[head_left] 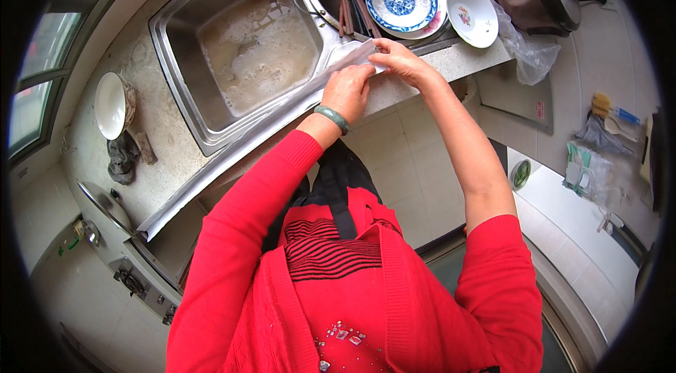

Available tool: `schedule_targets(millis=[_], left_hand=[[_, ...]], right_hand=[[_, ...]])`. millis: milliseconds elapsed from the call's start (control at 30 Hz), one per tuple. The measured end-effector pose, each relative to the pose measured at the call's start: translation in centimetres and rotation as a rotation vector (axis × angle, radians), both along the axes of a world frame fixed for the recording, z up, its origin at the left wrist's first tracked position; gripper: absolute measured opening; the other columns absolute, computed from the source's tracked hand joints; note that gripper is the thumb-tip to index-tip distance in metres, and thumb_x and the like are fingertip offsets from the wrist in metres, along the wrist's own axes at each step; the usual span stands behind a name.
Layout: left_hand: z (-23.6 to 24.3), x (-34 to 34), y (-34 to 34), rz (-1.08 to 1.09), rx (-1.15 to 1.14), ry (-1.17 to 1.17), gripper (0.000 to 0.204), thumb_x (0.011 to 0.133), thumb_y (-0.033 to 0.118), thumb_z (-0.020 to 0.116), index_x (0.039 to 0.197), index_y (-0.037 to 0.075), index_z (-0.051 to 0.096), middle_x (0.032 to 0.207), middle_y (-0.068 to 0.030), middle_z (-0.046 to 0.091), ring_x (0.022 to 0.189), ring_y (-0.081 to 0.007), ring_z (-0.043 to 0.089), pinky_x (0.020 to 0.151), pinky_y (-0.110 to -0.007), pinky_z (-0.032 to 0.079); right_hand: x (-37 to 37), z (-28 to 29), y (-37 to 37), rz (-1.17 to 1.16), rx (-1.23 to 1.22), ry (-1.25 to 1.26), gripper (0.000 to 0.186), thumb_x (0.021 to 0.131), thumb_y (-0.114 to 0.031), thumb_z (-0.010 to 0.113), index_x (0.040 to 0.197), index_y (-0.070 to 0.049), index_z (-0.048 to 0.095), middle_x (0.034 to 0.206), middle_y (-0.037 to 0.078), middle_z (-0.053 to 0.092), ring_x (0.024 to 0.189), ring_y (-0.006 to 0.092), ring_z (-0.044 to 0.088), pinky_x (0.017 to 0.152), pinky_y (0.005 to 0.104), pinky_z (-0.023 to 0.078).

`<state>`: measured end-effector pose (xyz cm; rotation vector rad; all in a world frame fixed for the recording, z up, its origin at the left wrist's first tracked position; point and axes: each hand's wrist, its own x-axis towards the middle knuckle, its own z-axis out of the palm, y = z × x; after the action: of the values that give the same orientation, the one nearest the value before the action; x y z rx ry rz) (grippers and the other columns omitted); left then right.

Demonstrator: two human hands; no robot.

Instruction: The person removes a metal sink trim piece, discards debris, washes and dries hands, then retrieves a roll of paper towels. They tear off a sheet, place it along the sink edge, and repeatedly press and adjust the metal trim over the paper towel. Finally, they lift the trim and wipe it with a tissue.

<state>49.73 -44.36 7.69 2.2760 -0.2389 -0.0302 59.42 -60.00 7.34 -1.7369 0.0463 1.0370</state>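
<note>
While standing at the counter (169, 141), holds a long, silvery-white strip (225, 165) with both hands, close to its right-hand end. Grips with the curled fingers of the left hand (347, 93), drawn nearly together over the near edge of the strip, below its raised, rumpled part. Pinches with the right hand (400, 63), narrowly closed between thumb and fingers at the very end, just beside the left fingertips. Cannot tell the exact placing of the left thumb. Extends from the fingers down and leftward along the counter's front edge, past the near rim of the steel sink (183, 91), to a free corner well apart from both hands. Wears a green bangle (331, 118) on the left wrist. Faces cloudy, foamy water (260, 49) in the sink, with chopsticks (345, 3), a blue-and-white bowl (400, 1) and a flowered bowl (472, 15) near the right hand, and a white bowl (110, 105) at far left.
</note>
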Motion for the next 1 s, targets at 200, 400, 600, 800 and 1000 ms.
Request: schedule_targets(millis=[200, 400, 600, 800, 1000], left_hand=[[0.0, -0.2, 0.2, -0.014, -0.039, -0.083, 0.018, 0.079, 0.007, 0.053, 0.096, 0.01, 0.055, 0.091, -0.0099, 0.061, 0.089, -0.0285, 0.058, 0.075, -0.042, 0.042], [0.3, -0.3, 0.4, -0.045, 0.015, 0.018, 0.024, 0.08, 0.006, 0.053, 0.104, 0.009, 0.057, 0.099, -0.0105, 0.062, 0.093, -0.0292, 0.058, 0.077, -0.038, 0.044], [-0.1, -0.3, 0.5, -0.045, 0.058, -0.042, 0.023, 0.078, 0.008, 0.054, 0.101, 0.011, 0.054, 0.094, -0.0079, 0.06, 0.093, -0.0267, 0.056, 0.075, -0.042, 0.043], [0.1, -0.8, 1.0, -0.03, 0.168, -0.049, 0.042, 0.075, 0.01, 0.059, 0.116, 0.005, 0.049, 0.106, -0.0117, 0.059, 0.099, -0.0278, 0.055, 0.08, -0.042, 0.044], [-0.7, -0.9, 1.2, -0.08, 0.236, 0.016, 0.047, 0.074, 0.012, 0.059, 0.119, 0.003, 0.048, 0.117, -0.0151, 0.054, 0.105, -0.0293, 0.053, 0.085, -0.042, 0.043]], right_hand=[[0.0, -2.4, 1.6, 0.006, -0.199, -0.301, 0.042, 0.073, -0.022, 0.063, 0.108, 0.0, 0.056, 0.096, 0.013, 0.061, 0.089, 0.0199, 0.057, 0.078, 0.0321, 0.046], [0.3, -3.7, 1.5, 0.048, -0.301, -0.418, 0.03, 0.074, -0.019, 0.057, 0.101, -0.004, 0.057, 0.093, 0.018, 0.063, 0.089, 0.0283, 0.06, 0.08, 0.0353, 0.046], [0.0, -3.4, 2.0, 0.12, -0.447, -0.564, 0.025, 0.075, -0.01, 0.049, 0.099, -0.006, 0.056, 0.097, 0.022, 0.061, 0.097, 0.0376, 0.057, 0.084, 0.0416, 0.043], [-0.1, -2.8, 2.3, 0.153, -0.478, -0.578, 0.026, 0.074, -0.007, 0.048, 0.099, -0.006, 0.055, 0.097, 0.022, 0.061, 0.096, 0.0377, 0.057, 0.084, 0.0422, 0.043], [0.1, -1.7, 2.4, 0.206, -0.437, -0.577, 0.027, 0.075, -0.016, 0.054, 0.1, -0.006, 0.054, 0.094, 0.021, 0.062, 0.093, 0.0379, 0.058, 0.082, 0.0415, 0.044]])
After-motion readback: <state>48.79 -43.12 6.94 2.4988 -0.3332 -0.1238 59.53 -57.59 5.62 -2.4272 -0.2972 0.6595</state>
